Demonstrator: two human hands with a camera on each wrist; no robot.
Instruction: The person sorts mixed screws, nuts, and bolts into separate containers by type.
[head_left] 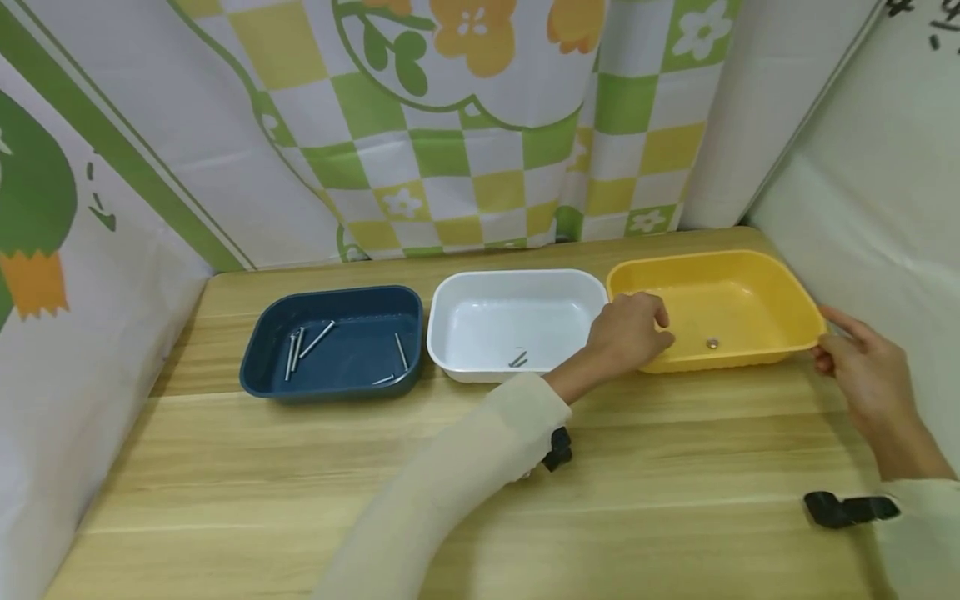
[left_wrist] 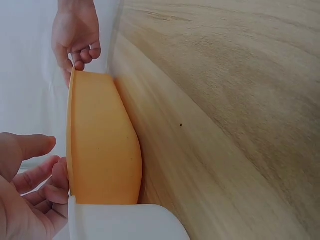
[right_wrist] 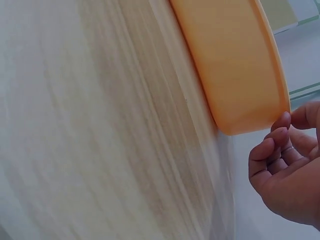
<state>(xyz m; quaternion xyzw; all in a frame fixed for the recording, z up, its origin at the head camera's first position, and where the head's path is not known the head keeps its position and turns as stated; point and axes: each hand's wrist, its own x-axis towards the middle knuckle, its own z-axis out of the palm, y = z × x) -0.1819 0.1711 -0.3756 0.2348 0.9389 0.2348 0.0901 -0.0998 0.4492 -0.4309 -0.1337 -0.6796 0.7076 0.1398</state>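
Observation:
A yellow plastic bin stands at the right end of a row, with a small shiny metal piece on its floor near the front. At its right front corner my right hand pinches the rim between thumb and fingers, as the right wrist view also shows. My left hand is over the bin's left front corner, beside the white bin. In the left wrist view its loosely bent fingers are at the yellow rim, while the thumb stands apart. Whether those fingers touch the rim I cannot tell.
Several long screws lie in a dark blue bin at the left. A few small thin metal pieces are in the white bin. Behind the wooden table hangs a checked curtain; a pale wall borders the right.

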